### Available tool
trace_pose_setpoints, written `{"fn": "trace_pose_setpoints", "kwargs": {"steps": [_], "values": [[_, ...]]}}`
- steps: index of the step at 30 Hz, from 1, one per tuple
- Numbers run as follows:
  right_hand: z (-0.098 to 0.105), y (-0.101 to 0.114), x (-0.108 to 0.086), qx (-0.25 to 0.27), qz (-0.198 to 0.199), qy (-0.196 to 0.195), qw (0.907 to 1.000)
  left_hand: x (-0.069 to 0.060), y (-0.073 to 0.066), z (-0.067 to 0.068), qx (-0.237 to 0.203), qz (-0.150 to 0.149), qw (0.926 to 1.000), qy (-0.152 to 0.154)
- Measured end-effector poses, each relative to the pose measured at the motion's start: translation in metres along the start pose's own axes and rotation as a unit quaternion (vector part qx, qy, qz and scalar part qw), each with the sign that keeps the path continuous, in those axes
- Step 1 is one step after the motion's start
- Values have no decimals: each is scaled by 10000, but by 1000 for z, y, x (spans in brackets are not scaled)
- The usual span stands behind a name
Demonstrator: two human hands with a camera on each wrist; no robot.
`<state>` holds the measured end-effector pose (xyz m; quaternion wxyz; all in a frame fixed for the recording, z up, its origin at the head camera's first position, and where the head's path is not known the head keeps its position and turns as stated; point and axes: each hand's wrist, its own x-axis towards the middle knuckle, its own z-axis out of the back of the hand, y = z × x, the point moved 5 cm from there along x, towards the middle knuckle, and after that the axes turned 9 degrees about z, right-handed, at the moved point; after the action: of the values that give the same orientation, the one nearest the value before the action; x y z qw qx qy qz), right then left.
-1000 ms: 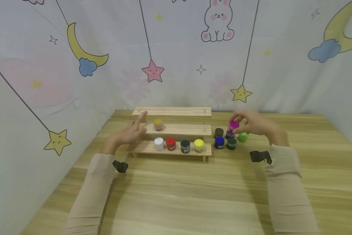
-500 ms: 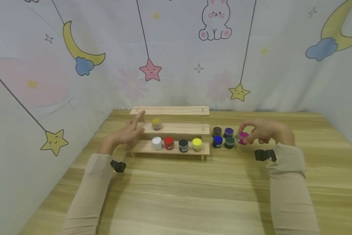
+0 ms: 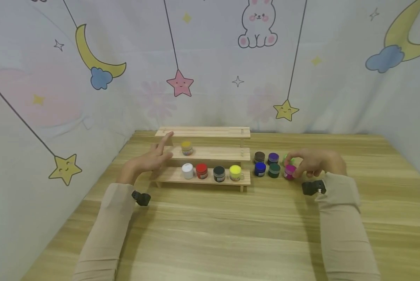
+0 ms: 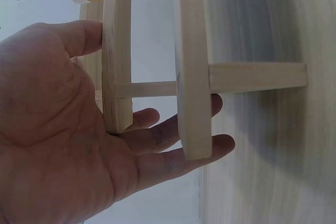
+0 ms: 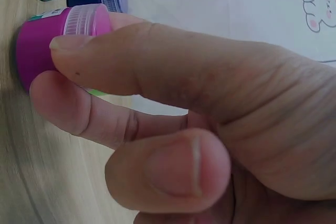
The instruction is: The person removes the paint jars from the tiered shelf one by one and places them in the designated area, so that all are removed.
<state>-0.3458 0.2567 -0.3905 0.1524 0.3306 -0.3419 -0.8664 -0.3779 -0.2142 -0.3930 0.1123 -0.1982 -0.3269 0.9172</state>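
Observation:
My right hand (image 3: 313, 160) pinches a magenta paint jar (image 3: 289, 172) between thumb and fingers. The jar stands upright on the table at the right end of a small group of jars. Its clear ribbed lid shows in the right wrist view beside my thumb (image 5: 100, 64). My left hand (image 3: 150, 159) lies at the left end of a tiered wooden rack (image 3: 210, 179). In the left wrist view its thumb touches the edge of the middle shelf (image 4: 116, 51), and the extended fingers pass behind the lower shelf (image 4: 194, 77).
Brown (image 3: 259, 157), purple (image 3: 273, 159), blue (image 3: 260, 169), dark green (image 3: 274, 170) and partly hidden light green (image 3: 288, 159) jars stand right of the rack. White (image 3: 187, 171), red (image 3: 201, 171), black (image 3: 219, 173) and yellow (image 3: 235, 172) jars line the lower shelf; an ochre jar (image 3: 186, 148) sits above.
My right hand has carried the magenta jar rightward and down from above the purple jar to the table beside the dark green one. My left hand stays at the rack.

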Motion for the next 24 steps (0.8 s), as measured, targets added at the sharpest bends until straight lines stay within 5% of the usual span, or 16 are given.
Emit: {"fn": "trace_pose_setpoints", "kwargs": {"steps": [24], "values": [[4,28,-17,-352,5,-186,9992,0,3,1,29,18,10000,-63]]}}
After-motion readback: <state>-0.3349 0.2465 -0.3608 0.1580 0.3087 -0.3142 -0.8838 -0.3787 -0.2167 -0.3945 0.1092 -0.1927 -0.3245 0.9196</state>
